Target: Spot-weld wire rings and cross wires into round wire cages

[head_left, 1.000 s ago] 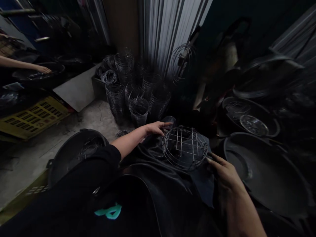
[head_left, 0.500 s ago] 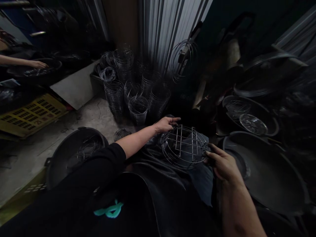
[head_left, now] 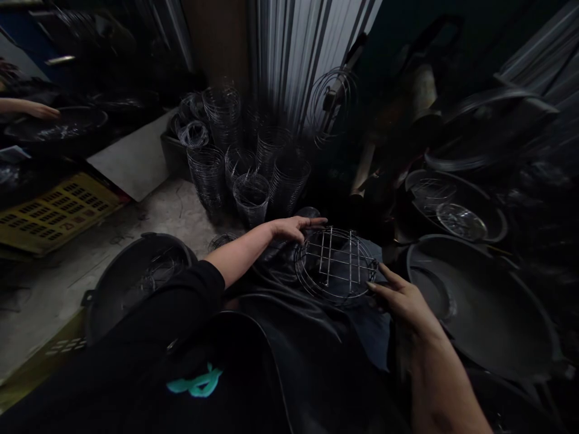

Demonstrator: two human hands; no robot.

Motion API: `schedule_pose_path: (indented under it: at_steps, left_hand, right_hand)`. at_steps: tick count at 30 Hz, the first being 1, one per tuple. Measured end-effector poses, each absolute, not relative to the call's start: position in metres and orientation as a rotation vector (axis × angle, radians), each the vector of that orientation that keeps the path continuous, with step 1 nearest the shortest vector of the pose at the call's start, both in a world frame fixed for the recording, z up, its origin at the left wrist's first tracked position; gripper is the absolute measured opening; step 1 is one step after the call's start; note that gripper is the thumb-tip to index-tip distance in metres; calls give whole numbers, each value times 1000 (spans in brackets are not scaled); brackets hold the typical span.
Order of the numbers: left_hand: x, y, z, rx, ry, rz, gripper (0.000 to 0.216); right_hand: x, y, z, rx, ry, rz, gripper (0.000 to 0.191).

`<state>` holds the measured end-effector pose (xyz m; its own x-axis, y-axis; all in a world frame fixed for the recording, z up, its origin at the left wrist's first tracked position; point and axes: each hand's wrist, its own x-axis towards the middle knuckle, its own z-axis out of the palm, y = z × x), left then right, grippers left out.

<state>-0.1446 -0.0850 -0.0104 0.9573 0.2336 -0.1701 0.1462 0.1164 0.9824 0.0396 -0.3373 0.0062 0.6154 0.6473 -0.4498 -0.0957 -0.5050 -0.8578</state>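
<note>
A round wire rack (head_left: 329, 256) with crossing bars sits over my lap, above a black apron (head_left: 312, 337). Its right rim is pinched between the thumb and fingers of my right hand (head_left: 400, 295). My left hand (head_left: 292, 229) lies at the rack's upper left edge, its index finger stretched along the far rim and its thumb apart, close to the wire. Whether the left fingertips press on the rim is hard to make out in the dim light.
Tall stacks of wire rings (head_left: 251, 196) stand ahead on the floor. A black basin (head_left: 140, 277) with wire pieces is at left, near a yellow crate (head_left: 58, 202). Large basins (head_left: 497, 313) line the right. Another person's hand (head_left: 40, 110) is over a far-left basin.
The rack has tilted slightly flatter. My left hand has shifted a little left, its index finger still stretched out. The other person's hand has moved left over the basin.
</note>
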Motion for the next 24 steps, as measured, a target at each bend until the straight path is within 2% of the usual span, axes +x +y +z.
schedule_pose_path:
  at_steps: [6, 13, 18, 21, 24]
  left_hand:
    - [-153, -93, -12, 1805, 310, 89, 126]
    - [-158, -99, -12, 1575, 392, 164, 123]
    - [-169, -73, -8, 1059, 830, 681, 110]
    - [-184, -58, 9, 963, 910, 885, 92]
    - [-200, -56, 37, 889, 882, 1025, 75]
  right_hand:
    - [36, -340, -5, -1851, -393, 984, 107]
    - [20, -339, -10, -1620, -280, 955, 112]
    - [-3, -342, -11, -1491, -204, 922, 94]
    - [0, -354, -10, -1710, -235, 919, 97]
    - [18, -367, -3, -1978, -322, 729, 86]
